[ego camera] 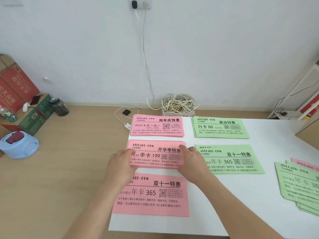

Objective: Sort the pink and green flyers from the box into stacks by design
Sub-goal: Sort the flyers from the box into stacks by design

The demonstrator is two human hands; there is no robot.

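Pink flyer stack (155, 153) on the white worktop (241, 195), gripped at its 9 o'clock edge by the left hand (120, 164), at 3 o'clock by the right hand (193, 163).

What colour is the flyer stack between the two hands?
The flyer stack is pink, black print; head view.
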